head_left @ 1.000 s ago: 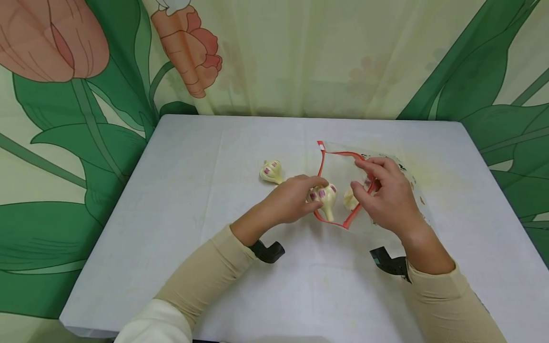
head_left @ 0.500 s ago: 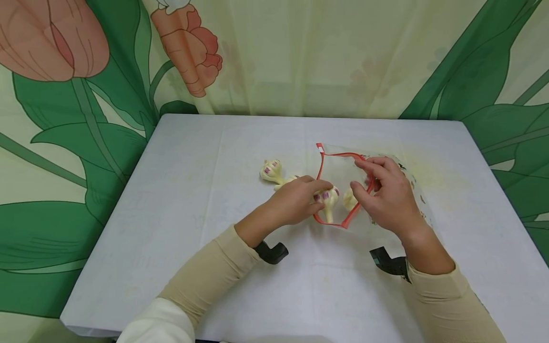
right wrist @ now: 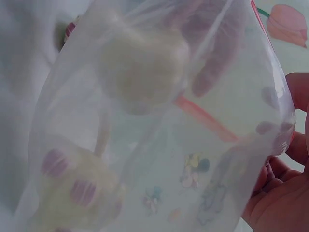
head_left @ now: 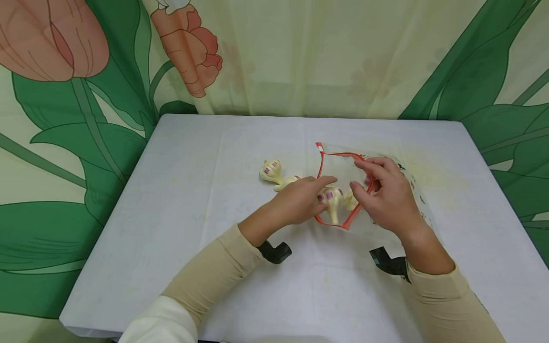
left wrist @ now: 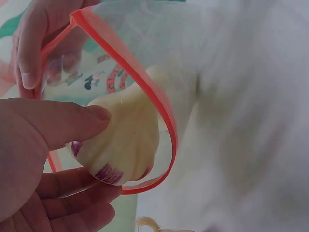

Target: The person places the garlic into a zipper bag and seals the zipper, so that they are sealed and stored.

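Observation:
My left hand [head_left: 300, 197] is at the mouth of a clear zip bag [head_left: 339, 164] with a red rim. Between its thumb and fingers it holds a pale garlic bulb [left wrist: 125, 135] with purple marks, inside the red opening. My right hand [head_left: 388, 193] grips the bag's right side, fingers curled at the rim, keeping the mouth spread. Another garlic bulb [head_left: 350, 199] lies in the bag; its purple patches show through the plastic in the right wrist view. Small cartoon prints mark the bag's wall.
Two more garlic bulbs lie on the white table [head_left: 193, 190], left of the bag: one bulb [head_left: 271, 170] farther back, another bulb [head_left: 286, 183] partly behind my left hand. A curtain [head_left: 300, 57] with plant prints hangs behind the table.
My left hand has moved a little to the right, taking its garlic bulb farther into the bag's mouth. More of the bulb behind that hand shows. The right hand stays in place.

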### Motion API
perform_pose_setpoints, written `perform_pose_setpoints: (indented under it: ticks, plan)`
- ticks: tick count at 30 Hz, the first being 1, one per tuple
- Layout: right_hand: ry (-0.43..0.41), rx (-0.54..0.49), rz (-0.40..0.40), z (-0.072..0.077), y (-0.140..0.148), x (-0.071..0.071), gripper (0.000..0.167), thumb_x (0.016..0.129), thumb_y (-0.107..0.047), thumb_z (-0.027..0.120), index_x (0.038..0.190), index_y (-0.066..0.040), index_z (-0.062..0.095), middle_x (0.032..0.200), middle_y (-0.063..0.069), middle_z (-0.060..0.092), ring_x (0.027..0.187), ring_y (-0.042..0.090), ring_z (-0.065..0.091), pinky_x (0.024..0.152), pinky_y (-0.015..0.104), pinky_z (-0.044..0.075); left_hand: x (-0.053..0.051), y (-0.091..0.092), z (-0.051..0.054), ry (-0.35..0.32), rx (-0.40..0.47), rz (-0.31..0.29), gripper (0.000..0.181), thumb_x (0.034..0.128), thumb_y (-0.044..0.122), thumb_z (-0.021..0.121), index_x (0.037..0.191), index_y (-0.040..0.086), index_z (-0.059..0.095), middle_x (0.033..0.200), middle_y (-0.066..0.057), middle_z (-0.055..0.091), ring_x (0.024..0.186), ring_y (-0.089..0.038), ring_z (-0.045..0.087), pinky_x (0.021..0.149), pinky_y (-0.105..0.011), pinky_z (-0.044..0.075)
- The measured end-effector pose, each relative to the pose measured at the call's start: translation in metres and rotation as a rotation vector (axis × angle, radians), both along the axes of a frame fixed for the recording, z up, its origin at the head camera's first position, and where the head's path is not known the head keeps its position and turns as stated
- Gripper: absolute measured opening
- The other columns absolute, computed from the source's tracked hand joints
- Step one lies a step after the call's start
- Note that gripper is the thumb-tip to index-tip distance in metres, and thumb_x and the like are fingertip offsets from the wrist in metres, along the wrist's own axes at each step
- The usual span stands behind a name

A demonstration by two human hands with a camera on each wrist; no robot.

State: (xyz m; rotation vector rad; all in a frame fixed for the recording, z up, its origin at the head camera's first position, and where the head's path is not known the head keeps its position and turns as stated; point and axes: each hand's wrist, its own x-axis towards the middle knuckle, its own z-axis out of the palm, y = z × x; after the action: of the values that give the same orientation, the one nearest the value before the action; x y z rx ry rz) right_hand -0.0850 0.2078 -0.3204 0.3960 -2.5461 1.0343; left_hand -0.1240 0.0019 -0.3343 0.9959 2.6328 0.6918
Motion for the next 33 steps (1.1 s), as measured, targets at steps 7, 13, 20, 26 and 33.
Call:
perform_pose_setpoints:
  ticks: [7,13,20,26,33]
  plan:
    - [0.005,0.002,0.004,-0.001,-0.001,0.000,0.041,0.085,-0.001,0.074,0.125,0.005,0.067,0.108,0.013,0.054,0.078,0.015,0.043,0.068,0.021,0.036,-0.002,0.006,-0.003,0.023,0.013,0.001,0.063,0.0941,0.019,0.069,0.150,0.011,0.041,0.101,-0.002,0.065,0.081,-0.014,0.056,0.069,-0.024,0.045]
    - [-0.001,0.008,0.003,0.000,-0.001,0.000,0.041,0.085,-0.001,0.074,0.125,0.005,0.066,0.107,0.014,0.053,0.079,0.017,0.044,0.068,0.020,0.036,-0.004,0.011,-0.007,0.038,-0.029,0.001,0.056,0.0947,0.023,0.070,0.146,0.018,0.048,0.099,-0.002,0.064,0.087,-0.015,0.056,0.068,-0.025,0.045]
    - [-0.004,0.010,-0.002,0.000,-0.001,-0.001,0.041,0.085,-0.001,0.073,0.125,0.004,0.066,0.108,0.014,0.053,0.079,0.017,0.044,0.068,0.019,0.036,-0.003,0.010,-0.009,-0.036,-0.049,0.029,0.051,0.0927,0.030,0.073,0.140,0.021,0.056,0.122,-0.012,0.053,0.090,-0.016,0.054,0.068,-0.023,0.047]
    - [0.001,0.010,0.002,0.000,-0.001,-0.002,0.040,0.085,-0.001,0.073,0.125,0.004,0.067,0.108,0.014,0.054,0.079,0.016,0.044,0.069,0.021,0.037,-0.006,0.009,-0.009,-0.118,-0.076,0.041,0.052,0.0874,0.030,0.080,0.135,0.017,0.062,0.132,-0.010,0.052,0.106,-0.016,0.054,0.082,-0.023,0.047]
    - [-0.011,0.004,0.001,0.000,-0.002,-0.002,0.039,0.086,-0.002,0.073,0.124,0.003,0.067,0.110,0.015,0.054,0.081,0.017,0.044,0.070,0.025,0.037,-0.006,0.007,-0.009,-0.147,-0.114,0.002,0.050,0.0894,0.020,0.077,0.136,0.009,0.062,0.119,-0.003,0.063,0.101,-0.014,0.054,0.079,-0.021,0.045]
